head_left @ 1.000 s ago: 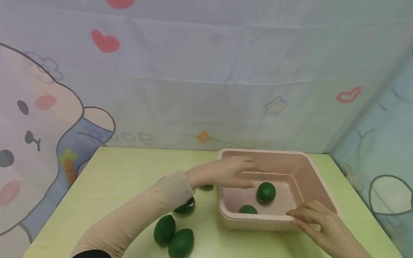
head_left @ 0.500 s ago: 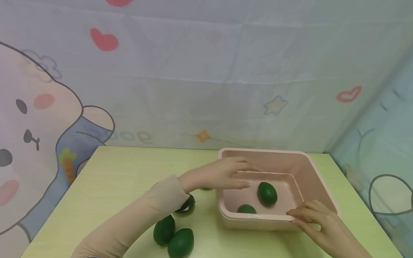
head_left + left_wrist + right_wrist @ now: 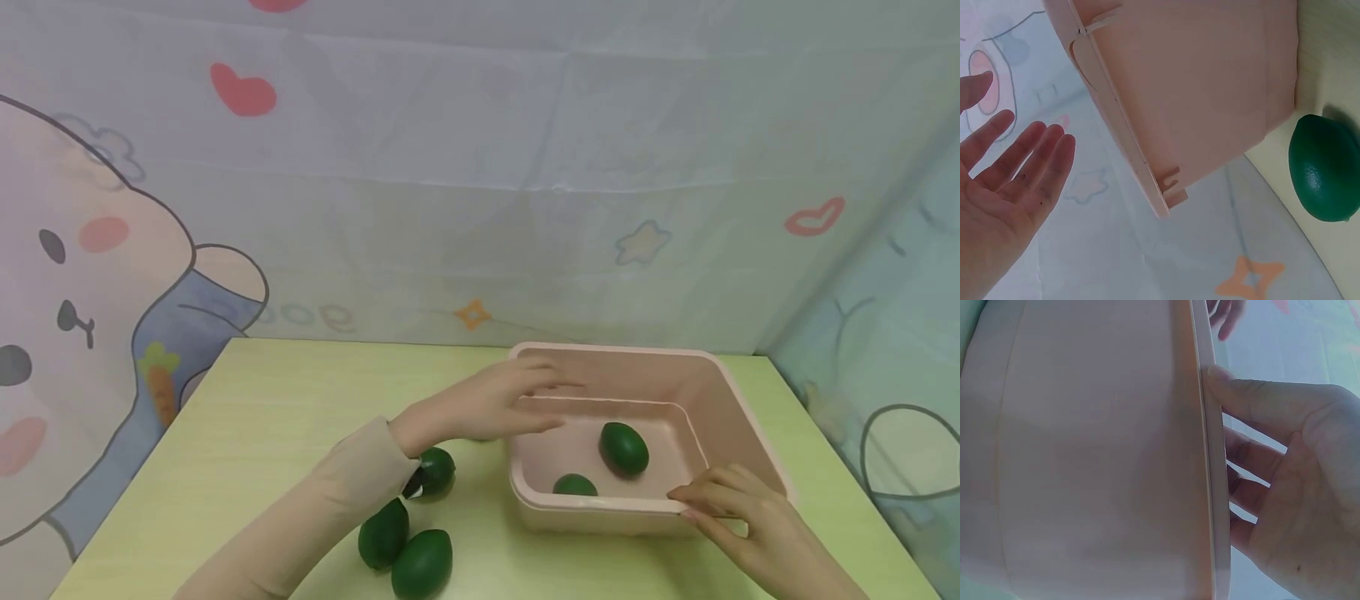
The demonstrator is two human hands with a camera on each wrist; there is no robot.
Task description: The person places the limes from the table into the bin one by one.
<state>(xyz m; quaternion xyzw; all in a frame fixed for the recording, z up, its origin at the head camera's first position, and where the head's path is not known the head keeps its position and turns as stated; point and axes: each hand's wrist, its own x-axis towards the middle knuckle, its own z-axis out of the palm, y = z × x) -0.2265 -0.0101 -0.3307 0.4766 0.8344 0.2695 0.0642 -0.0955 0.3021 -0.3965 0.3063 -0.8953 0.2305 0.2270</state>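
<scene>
My left hand (image 3: 491,404), bare and with fingers extended, hovers over the left rim of a pink plastic bin (image 3: 600,504). Nothing is in its grasp; the left wrist view shows its spread fingers (image 3: 1054,169) beside the bin's outer wall. In the bin lie two glossy green oval fruits: one fruit (image 3: 624,450) in the middle, another fruit (image 3: 575,485) partly hidden by the front wall. My right hand (image 3: 738,512) pinches the bin's front rim near the right corner, thumb outside and fingers inside.
Left of the bin, several more green fruits rest on the pale yellow-green table (image 3: 300,400): a front fruit (image 3: 422,564), one beside it (image 3: 384,535), and one (image 3: 437,472) near the left cuff. Another fruit (image 3: 1325,169) lies by the bin's side. A printed cloth (image 3: 450,167) hangs behind.
My left hand has drawn back leftward across the bin. The middle fruit in the bin has rolled slightly to the right and turned. The right hand keeps its place on the rim.
</scene>
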